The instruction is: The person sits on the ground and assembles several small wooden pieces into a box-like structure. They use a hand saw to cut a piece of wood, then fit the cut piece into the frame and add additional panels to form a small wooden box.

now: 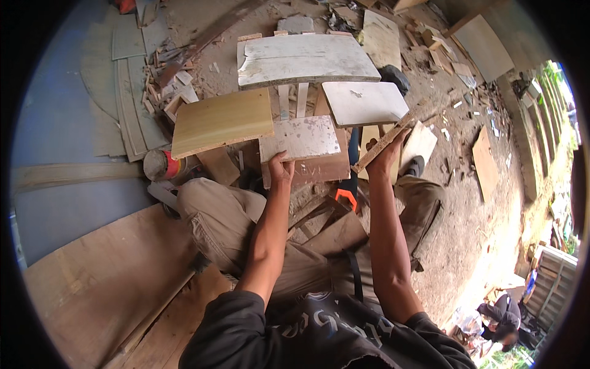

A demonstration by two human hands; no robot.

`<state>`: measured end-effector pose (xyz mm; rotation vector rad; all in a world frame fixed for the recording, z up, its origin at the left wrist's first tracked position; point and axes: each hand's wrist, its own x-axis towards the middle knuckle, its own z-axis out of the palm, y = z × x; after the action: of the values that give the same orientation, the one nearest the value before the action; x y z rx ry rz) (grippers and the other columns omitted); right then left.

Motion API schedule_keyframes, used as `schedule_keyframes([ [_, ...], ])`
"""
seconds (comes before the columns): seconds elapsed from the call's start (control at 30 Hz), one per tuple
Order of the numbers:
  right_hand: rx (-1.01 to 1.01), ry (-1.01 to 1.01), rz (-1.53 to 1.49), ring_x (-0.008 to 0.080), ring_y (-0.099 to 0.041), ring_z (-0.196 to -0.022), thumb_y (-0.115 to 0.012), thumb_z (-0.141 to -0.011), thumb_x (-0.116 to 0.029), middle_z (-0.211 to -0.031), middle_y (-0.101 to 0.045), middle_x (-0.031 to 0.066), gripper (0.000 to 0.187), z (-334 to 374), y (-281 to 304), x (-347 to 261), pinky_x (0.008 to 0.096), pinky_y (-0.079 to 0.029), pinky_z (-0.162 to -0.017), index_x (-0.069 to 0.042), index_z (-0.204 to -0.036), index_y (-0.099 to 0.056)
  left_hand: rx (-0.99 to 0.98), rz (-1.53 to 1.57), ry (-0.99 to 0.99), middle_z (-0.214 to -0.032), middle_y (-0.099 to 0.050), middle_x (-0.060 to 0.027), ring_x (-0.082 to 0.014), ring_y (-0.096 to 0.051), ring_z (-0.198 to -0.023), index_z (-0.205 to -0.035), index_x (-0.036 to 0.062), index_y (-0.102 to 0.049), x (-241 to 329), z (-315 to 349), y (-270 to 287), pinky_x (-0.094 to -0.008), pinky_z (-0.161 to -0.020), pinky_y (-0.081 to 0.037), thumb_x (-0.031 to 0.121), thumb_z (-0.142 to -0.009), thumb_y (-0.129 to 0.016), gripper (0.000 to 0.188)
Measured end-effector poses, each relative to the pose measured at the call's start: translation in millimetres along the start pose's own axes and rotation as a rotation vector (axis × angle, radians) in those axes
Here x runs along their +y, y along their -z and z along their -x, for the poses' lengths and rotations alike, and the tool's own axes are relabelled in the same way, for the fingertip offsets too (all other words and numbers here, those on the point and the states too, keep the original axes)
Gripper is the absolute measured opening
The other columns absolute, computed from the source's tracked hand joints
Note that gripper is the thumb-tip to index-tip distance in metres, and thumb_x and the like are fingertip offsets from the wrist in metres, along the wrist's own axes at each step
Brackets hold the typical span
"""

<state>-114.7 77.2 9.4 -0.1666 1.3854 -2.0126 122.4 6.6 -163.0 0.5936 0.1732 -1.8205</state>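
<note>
My left hand is closed on the near edge of a small white-speckled board, thumb on top. This board lies over a brown wooden block or box. In my right hand is a chipboard piece, tilted so its rough edge shows; the fingers are partly hidden behind it. A yellowish board lies to the left of the speckled one. Beyond are a white board and a larger white board. A handsaw with an orange handle stands between my hands, partly covered.
A red-banded tin is by my left knee. Wood offcuts and scraps litter the dirt floor. Large plywood panels fill the lower left. A loose board lies at right. Another person is at lower right.
</note>
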Motion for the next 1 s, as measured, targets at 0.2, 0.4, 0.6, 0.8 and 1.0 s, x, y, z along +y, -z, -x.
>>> schedule_keyframes([
  [0.2, 0.094, 0.015, 0.060, 0.0151, -0.053, -0.061, -0.043, -0.092, -0.064, -0.092, -0.055, 0.0092, 0.067, 5, 27, -10, 0.0290, -0.046, -0.051, -0.005, -0.122, -0.048, 0.033, 0.039, 0.054, -0.137, -0.049, -0.0123, -0.0327, -0.041, -0.132, -0.135, 0.0062, -0.045, -18, 7, 34, -0.0533, -0.111, -0.034, -0.015, -0.073, -0.051, 0.066],
  [0.4, 0.123, -0.008, 0.173, 0.0134, -0.055, -0.068, -0.048, -0.095, -0.055, -0.082, -0.054, 0.0040, 0.054, 23, 19, -17, 0.0296, -0.047, -0.055, -0.003, -0.109, -0.058, 0.084, -0.053, 0.041, -0.128, -0.056, -0.0110, -0.0308, -0.047, -0.127, -0.125, 0.0059, -0.052, -11, 4, 52, -0.0499, -0.109, -0.037, -0.015, -0.075, -0.055, 0.054],
  [0.6, 0.140, 0.033, 0.172, 0.0139, -0.056, -0.063, -0.049, -0.095, -0.054, -0.079, -0.057, 0.0041, 0.053, 38, 17, -21, 0.0284, -0.047, -0.055, -0.003, -0.106, -0.059, 0.269, -0.431, 0.276, -0.113, -0.063, -0.0142, -0.0309, -0.059, -0.111, -0.112, 0.0008, -0.056, 10, 17, 36, -0.0425, -0.095, -0.052, -0.003, -0.085, -0.061, 0.028],
  [0.8, 0.085, -0.016, 0.181, 0.0147, -0.057, -0.068, -0.053, -0.094, -0.053, -0.083, -0.058, 0.0059, 0.053, 31, 29, -11, 0.0297, -0.048, -0.059, -0.003, -0.110, -0.058, 0.223, -0.919, 0.354, -0.113, -0.063, -0.0212, -0.0320, -0.064, -0.102, -0.116, -0.0057, -0.052, 57, 39, 21, -0.0409, -0.087, -0.056, 0.014, -0.092, -0.059, 0.032],
  [1.0, 0.070, -0.001, 0.140, 0.0157, -0.058, -0.074, -0.054, -0.093, -0.055, -0.089, -0.060, 0.0070, 0.058, 32, 60, 6, 0.0303, -0.048, -0.064, -0.001, -0.114, -0.058, 0.101, -1.338, 0.413, -0.115, -0.064, -0.0163, -0.0289, -0.062, -0.108, -0.121, -0.0018, -0.054, 77, 93, -66, -0.0406, -0.084, -0.055, 0.022, -0.093, -0.056, 0.037],
])
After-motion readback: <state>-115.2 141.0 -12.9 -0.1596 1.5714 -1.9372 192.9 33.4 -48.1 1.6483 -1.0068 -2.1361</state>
